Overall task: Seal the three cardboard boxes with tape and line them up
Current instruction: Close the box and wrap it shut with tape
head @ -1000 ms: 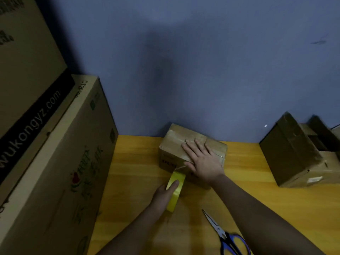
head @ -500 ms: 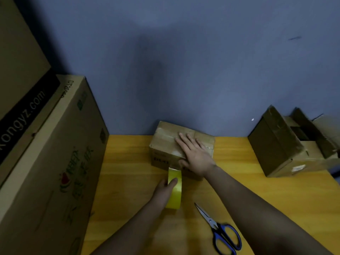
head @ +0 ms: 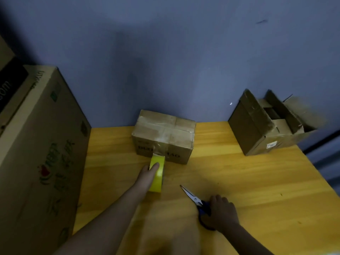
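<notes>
Fingers of your left hand (head: 149, 173) clamp the tape roll (head: 157, 173); your right hand (head: 221, 212) curls over the scissors (head: 197, 202), hiding their handles beside the box (head: 163, 136).

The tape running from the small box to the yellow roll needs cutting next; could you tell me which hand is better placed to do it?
The right hand: it already grips the scissors by the handles, while the left hand holds the tape roll against the closed box.

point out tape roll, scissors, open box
tape roll (head: 156, 173), head view, on its yellow outer face
scissors (head: 192, 196), head view, on the bare blades
open box (head: 257, 133), head view, on its front wall
</notes>
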Motion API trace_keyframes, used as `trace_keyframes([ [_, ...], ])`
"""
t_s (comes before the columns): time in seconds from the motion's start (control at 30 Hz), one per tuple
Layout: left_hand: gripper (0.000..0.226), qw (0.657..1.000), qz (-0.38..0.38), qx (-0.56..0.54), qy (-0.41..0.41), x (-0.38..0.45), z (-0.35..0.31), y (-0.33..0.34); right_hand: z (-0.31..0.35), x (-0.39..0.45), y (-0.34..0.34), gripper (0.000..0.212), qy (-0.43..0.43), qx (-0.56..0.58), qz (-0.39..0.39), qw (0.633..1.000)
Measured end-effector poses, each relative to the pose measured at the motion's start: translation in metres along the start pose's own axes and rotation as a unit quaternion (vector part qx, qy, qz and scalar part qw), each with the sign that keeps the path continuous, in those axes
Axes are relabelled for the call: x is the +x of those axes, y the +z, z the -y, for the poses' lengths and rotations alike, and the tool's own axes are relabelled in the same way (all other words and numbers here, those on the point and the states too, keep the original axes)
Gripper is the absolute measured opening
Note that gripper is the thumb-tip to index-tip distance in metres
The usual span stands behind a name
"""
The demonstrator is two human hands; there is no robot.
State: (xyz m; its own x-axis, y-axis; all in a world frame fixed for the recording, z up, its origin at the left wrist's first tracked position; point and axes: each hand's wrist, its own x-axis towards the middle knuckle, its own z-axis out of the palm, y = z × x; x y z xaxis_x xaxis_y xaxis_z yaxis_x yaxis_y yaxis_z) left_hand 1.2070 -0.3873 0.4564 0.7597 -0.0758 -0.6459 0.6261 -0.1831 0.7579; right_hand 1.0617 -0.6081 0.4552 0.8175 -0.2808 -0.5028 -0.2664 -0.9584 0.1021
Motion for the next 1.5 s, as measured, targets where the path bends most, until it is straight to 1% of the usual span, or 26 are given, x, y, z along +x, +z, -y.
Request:
trace_keyframes([
  [0.03,0.105,1.0,-0.002,-0.001,-0.005,0.015,0.011,0.001,0.002,0.0,0.004,0.057,0.011,-0.013,0.004,1.0],
  [0.07,0.105,1.0,-0.004,0.0,-0.008,0.025,0.017,0.002,0.003,0.0,0.006,0.057,0.019,-0.015,-0.002,1.0],
  [0.13,0.097,1.0,-0.006,0.01,-0.013,0.021,0.016,0.002,0.006,0.001,0.009,0.053,0.017,0.003,-0.014,1.0],
  [0.23,0.075,1.0,-0.01,0.021,-0.012,0.013,0.009,0.003,0.005,0.004,0.006,0.044,0.011,0.082,-0.005,0.997],
  [0.27,0.069,0.999,-0.014,0.029,-0.008,0.004,0.002,0.004,0.003,0.005,0.001,0.043,0.016,0.119,0.006,0.993],
  [0.3,0.069,0.999,-0.017,0.034,-0.009,0.0,-0.002,0.003,0.0,0.006,-0.006,0.04,0.015,0.161,0.018,0.987],
  [0.4,0.064,0.998,-0.025,0.048,-0.01,-0.008,-0.008,0.001,-0.011,0.01,-0.036,0.027,-0.027,0.293,0.038,0.955],
  [0.47,0.061,0.997,-0.032,0.063,-0.006,-0.011,-0.01,-0.001,-0.015,0.014,-0.062,0.021,-0.072,0.334,0.044,0.939],
  [0.5,0.06,0.997,-0.032,0.068,-0.002,-0.013,-0.01,-0.003,-0.015,0.016,-0.075,0.022,-0.095,0.343,0.06,0.933],
  [0.57,0.057,0.997,-0.031,0.07,0.008,-0.014,-0.008,-0.005,-0.009,0.021,-0.098,0.038,-0.129,0.34,0.112,0.925],
  [0.63,0.055,0.997,-0.026,0.066,0.012,-0.014,-0.008,-0.007,0.001,0.026,-0.115,0.053,-0.138,0.299,0.153,0.932],
  [0.73,0.051,0.998,-0.026,0.058,0.012,-0.012,-0.007,-0.009,0.015,0.036,-0.129,0.062,-0.135,0.234,0.151,0.951],
  [0.8,0.053,0.999,-0.017,0.049,0.013,-0.013,-0.006,-0.009,0.021,0.041,-0.133,0.068,-0.125,0.219,0.152,0.956],
  [0.87,0.056,0.999,-0.013,0.04,0.01,-0.011,-0.004,-0.01,0.023,0.044,-0.137,0.07,-0.12,0.216,0.156,0.956],
  [1.03,0.052,0.999,-0.017,0.043,0.01,-0.011,-0.005,-0.009,0.022,0.048,-0.144,0.068,-0.116,0.219,0.17,0.954],
  [1.13,0.052,0.999,-0.016,0.033,0.019,-0.013,-0.004,-0.009,0.031,0.053,-0.141,0.073,-0.123,0.237,0.18,0.947],
  [1.23,0.051,0.999,-0.018,0.036,0.022,-0.017,-0.007,-0.011,0.042,0.057,-0.138,0.078,-0.144,0.262,0.17,0.939],
  [1.37,0.054,0.999,-0.002,0.034,0.017,-0.02,-0.009,-0.012,0.055,0.06,-0.139,0.069,-0.148,0.271,0.162,0.937],
  [1.47,0.051,1.0,-0.006,0.019,0.017,-0.022,-0.01,-0.013,0.061,0.067,-0.137,0.081,-0.139,0.264,0.144,0.943],
  [1.5,0.05,1.0,-0.006,0.016,0.018,-0.024,-0.011,-0.014,0.061,0.07,-0.137,0.081,-0.139,0.262,0.141,0.944],
])
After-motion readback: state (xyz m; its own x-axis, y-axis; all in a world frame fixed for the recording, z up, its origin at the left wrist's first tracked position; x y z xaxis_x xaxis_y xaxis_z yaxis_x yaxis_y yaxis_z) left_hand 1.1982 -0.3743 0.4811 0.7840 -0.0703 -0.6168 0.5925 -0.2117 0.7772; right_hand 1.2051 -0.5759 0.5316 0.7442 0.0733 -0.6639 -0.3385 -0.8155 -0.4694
